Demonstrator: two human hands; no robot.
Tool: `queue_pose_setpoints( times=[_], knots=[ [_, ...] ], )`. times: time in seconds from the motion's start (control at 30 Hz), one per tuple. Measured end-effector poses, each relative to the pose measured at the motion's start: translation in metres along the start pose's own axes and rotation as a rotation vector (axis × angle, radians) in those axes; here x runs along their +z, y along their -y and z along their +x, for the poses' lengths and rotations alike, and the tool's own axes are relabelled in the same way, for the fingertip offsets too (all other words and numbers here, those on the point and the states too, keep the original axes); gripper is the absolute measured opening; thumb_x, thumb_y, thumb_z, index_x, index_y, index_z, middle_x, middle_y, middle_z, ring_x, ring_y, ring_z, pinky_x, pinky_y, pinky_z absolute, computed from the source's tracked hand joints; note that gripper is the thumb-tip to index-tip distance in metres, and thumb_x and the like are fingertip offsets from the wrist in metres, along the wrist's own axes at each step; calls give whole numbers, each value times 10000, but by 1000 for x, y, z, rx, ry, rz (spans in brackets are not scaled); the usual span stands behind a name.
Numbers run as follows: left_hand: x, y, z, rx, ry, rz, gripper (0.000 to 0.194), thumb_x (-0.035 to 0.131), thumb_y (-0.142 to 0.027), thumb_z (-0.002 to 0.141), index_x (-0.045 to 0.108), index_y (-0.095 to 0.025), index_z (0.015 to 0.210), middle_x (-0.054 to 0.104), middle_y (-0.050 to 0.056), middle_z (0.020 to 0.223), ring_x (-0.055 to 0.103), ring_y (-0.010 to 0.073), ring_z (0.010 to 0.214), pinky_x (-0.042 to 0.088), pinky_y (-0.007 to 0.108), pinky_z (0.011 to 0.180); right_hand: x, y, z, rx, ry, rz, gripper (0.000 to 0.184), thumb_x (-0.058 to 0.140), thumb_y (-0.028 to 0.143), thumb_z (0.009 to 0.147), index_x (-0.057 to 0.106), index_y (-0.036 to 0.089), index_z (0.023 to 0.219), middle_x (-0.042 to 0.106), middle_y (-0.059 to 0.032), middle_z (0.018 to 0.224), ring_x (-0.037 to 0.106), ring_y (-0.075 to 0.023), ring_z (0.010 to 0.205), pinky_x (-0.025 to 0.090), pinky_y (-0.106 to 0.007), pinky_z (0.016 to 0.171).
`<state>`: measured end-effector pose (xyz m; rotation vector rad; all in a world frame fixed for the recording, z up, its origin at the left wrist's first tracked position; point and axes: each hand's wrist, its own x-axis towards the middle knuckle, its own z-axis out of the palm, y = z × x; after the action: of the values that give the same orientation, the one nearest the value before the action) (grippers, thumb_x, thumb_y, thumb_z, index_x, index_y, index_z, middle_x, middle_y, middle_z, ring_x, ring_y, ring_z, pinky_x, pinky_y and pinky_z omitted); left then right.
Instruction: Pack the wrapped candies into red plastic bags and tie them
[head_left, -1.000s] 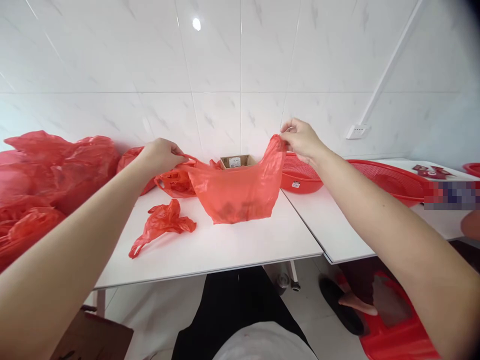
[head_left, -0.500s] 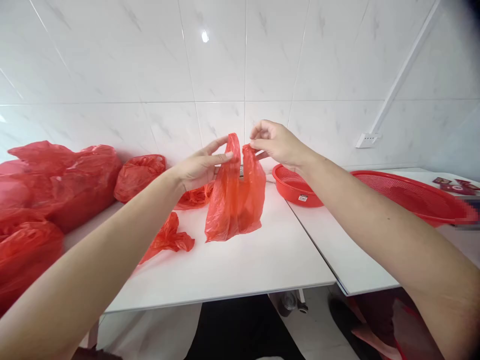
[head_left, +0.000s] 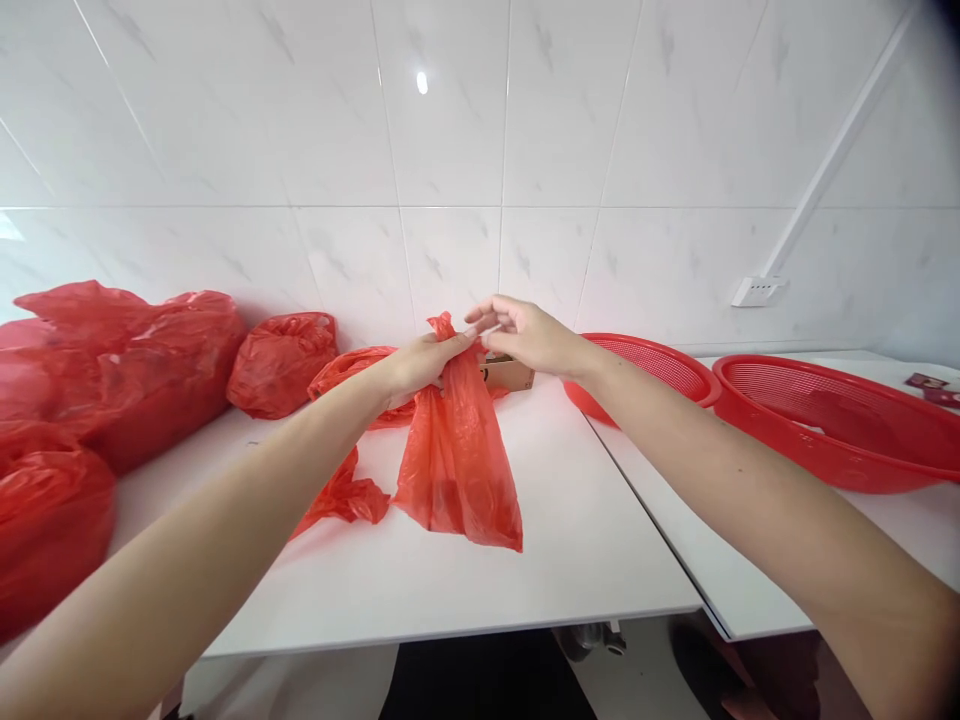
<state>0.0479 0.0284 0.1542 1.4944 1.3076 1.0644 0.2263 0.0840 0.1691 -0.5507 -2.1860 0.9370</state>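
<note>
Left hand (head_left: pixel 422 364) pinches red bag (head_left: pixel 465 475) by its neck; right hand (head_left: pixel 529 337) bent alongside, grip unclear. Carton (head_left: pixel 516 374) below right hand: marking illegible.

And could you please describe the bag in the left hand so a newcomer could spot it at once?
In front of the tiled wall stands a white table. Over its middle, the left hand grips a red plastic bag near its bunched top. Unlike the red bags on the left, this one is held, narrow at the hand and flaring towards its bottom.
</note>
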Motion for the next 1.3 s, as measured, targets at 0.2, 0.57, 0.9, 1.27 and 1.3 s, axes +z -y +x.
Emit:
queue_pose_setpoints(
  times=[0.2,0.57,0.9,1.27,1.3],
  knots=[
    [4,6,2,-54,44,-33,415,595,-551,855,585,-178,673,477,-31,510,434,92,459,360,231,464,0,-11,-13,-4,-153,-11,177,580,76,778,556,194,908,602,-2,852,632,-128,765,541,-297,731],
    [1,-3,-2,109,240,299,105,692,-235,743,731,-199,834,659,9,770,569,124,636,475,278,644,17,-8,-28,-22,-214,235,123,525,252,923,593,208,1015,669,-28,993,631,-152,981,497,-351,918],
    [31,9,-12,663,-307,830,420,448,-28,700,617,-196,1046,669,38,1013,628,186,856,473,291,700,25,-41,-39,206,-12,484,205,526,364,942,643,227,1039,668,-22,976,632,-163,934,505,-323,874],
    [16,33,-66,410,-156,834,278,476,-339,925,740,-285,856,629,22,1315,474,326,1251,413,455,982,-30,-70,-49,285,-256,-221,292,532,380,937,535,194,712,718,-34,798,663,-179,795,470,-323,768],
    [15,35,-72,382,-121,787,272,496,-346,915,737,-282,806,635,29,1302,464,327,1262,400,453,1000,-32,-78,-47,322,-279,-269,283,535,349,934,530,192,699,720,-35,793,660,-175,784,463,-323,772]
  ],
)
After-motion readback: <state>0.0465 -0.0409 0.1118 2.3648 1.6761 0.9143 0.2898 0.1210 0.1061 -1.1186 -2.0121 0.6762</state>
